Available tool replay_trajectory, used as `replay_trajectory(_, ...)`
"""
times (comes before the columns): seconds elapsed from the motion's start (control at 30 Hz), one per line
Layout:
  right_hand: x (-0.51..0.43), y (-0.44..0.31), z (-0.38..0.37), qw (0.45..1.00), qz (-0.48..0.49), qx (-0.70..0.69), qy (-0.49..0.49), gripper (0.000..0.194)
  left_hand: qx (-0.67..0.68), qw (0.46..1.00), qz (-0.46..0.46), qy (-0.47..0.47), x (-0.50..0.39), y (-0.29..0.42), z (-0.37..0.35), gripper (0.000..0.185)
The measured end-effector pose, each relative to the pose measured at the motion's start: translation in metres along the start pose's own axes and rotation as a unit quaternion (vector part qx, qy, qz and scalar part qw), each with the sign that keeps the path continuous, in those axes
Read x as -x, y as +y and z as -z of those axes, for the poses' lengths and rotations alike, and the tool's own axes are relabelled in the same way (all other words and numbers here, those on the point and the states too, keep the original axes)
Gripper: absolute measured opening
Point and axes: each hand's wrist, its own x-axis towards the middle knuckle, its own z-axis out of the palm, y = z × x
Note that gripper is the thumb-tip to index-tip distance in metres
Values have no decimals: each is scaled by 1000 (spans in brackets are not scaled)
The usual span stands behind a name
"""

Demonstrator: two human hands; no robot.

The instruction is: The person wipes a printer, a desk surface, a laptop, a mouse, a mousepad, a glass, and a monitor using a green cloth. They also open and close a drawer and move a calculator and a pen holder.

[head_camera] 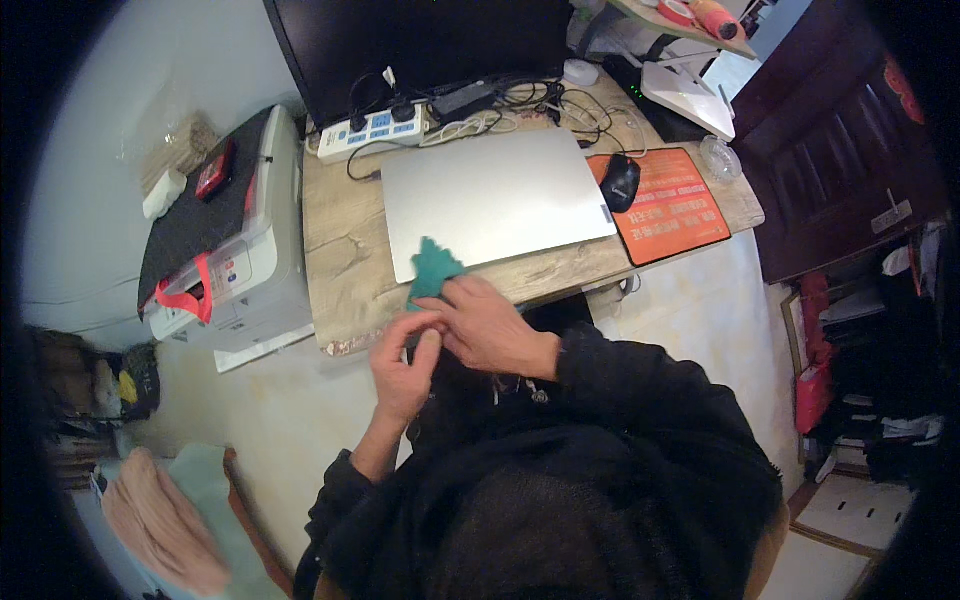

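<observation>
In the head view, a flat green piece (433, 271) with a jagged, stepped outline stands up from my fingers; its material is not clear. My right hand (491, 330) is curled around its lower end, which the fingers hide. My left hand (405, 367) meets the right fingertips from the left, thumb and index finger close together. Whether the left fingers pinch part of the green piece cannot be made out. Both hands are just off the desk's front edge, in front of a closed silver laptop (495, 199). The green tip overlaps the laptop's near left corner.
On the wooden desk (345, 247) are a power strip (375, 133), tangled cables, a black mouse (621, 184) on an orange mat (675, 217), and a glass ashtray (721, 159). A monitor (435, 45) stands behind. At left is a white printer (277, 225); a router (686, 97) is back right.
</observation>
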Motion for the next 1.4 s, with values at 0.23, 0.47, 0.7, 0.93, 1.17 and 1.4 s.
replay_trajectory(0.23, 56, 49, 61, 984, -132, 81, 88, 35, -331, 936, -76, 88, -36, -31, 14, 45)
replay_trajectory(0.47, 76, 89, 73, 956, -162, 169, 176, 26, -347, 934, -81, 31, -36, -34, -8, 55)
replay_trajectory(0.7, 74, 84, 72, 950, -157, 199, 184, 33, -460, 881, -110, 7, -30, -27, -17, 63)
replay_trajectory(0.93, 20, 13, -1, 998, 15, -33, 45, 49, -456, 887, -80, 1, -40, -45, -14, 56)
replay_trajectory(1.17, -13, -1, 13, 891, -168, -417, -61, 43, -183, 963, -170, 103, -11, -21, 9, 56)
replay_trajectory(1.4, 6, 23, 41, 916, -186, -349, -69, 41, -149, 975, -88, 137, -5, -14, 11, 51)
